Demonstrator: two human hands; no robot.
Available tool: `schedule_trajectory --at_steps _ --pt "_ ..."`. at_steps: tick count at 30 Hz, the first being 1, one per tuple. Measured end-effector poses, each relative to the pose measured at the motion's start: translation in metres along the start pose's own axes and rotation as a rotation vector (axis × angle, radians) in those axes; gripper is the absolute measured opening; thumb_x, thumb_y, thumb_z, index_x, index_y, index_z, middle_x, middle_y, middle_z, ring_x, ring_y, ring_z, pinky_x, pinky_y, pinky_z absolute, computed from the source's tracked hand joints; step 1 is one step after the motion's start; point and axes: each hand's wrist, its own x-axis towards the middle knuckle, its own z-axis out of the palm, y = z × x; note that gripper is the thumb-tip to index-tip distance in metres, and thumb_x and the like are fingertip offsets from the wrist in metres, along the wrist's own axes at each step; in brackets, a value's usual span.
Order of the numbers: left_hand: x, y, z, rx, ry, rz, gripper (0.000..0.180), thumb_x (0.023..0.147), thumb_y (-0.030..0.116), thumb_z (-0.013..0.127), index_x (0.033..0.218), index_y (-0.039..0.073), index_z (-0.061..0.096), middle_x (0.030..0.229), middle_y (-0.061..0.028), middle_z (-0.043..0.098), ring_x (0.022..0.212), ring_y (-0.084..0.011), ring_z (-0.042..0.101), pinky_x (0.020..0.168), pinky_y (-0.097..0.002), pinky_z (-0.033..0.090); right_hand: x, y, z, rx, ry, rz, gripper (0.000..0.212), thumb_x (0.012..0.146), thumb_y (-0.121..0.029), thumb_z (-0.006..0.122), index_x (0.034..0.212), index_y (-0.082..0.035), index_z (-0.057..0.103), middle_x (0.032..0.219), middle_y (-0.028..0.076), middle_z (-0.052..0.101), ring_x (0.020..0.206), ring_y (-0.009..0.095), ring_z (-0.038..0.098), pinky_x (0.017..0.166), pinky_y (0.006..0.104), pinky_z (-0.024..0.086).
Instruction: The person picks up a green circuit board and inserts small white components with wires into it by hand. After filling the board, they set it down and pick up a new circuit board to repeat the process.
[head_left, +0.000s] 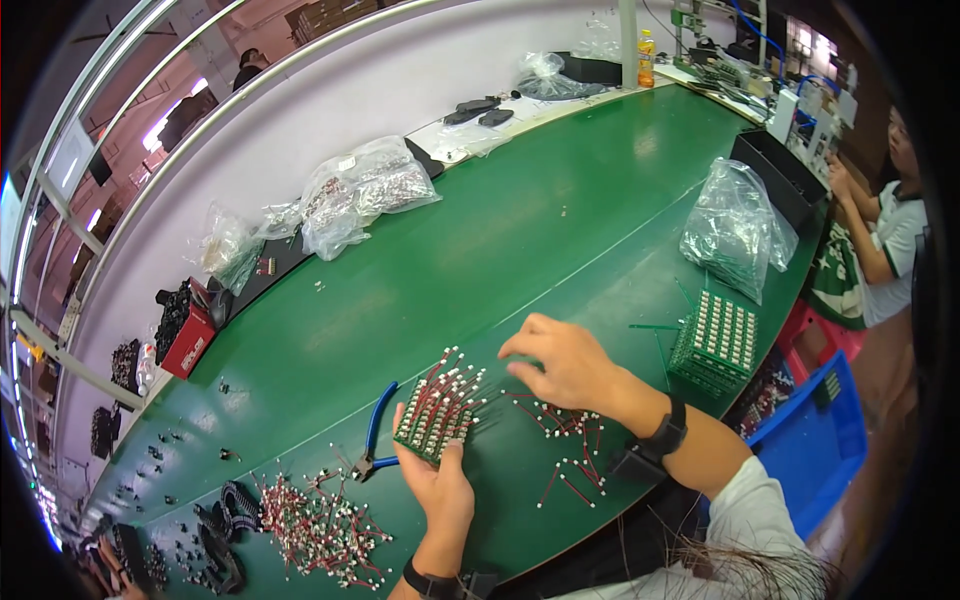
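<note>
We see the left hand [443, 492] come in from the lower edge, thumb and fingers grasping the side edges of a green circuit board [437, 413] bristling with red wires, just right of blue-handled pliers [374, 432]. The right hand [568, 362] hovers right of the board, pointing left, fingers curled but released (we spot nothing between them), near loose wired connectors [578, 484] on the green table [480, 240].
</note>
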Motion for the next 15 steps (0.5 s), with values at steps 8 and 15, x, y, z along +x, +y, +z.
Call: schedule_trajectory --at_steps 8,15 --pt "0.000 -0.004 -0.002 -0.050 0.058 -0.029 0.073 0.081 -0.017 0.049 0.147 0.002 0.026 0.132 -0.0135 0.051 0.116 -0.0202 0.056 0.100 -0.0336 0.045 -0.009 0.009 0.040 -0.115 -0.219 -0.106 0.012 0.085 -0.016 0.068 0.094 -0.007 0.067 0.093 0.009 0.059 0.090 0.032 0.061 0.078 0.0438 0.049" --pt "0.001 -0.002 -0.008 -0.076 0.042 -0.056 0.073 0.081 -0.018 0.049 0.148 0.001 0.026 0.133 -0.0138 0.051 0.116 -0.0208 0.056 0.100 -0.0340 0.046 -0.001 -0.017 0.015 0.448 -0.163 0.018 0.006 0.088 -0.002 0.059 0.093 0.001 0.062 0.091 0.013 0.063 0.078 0.027 0.063 0.067 0.0367 0.050"
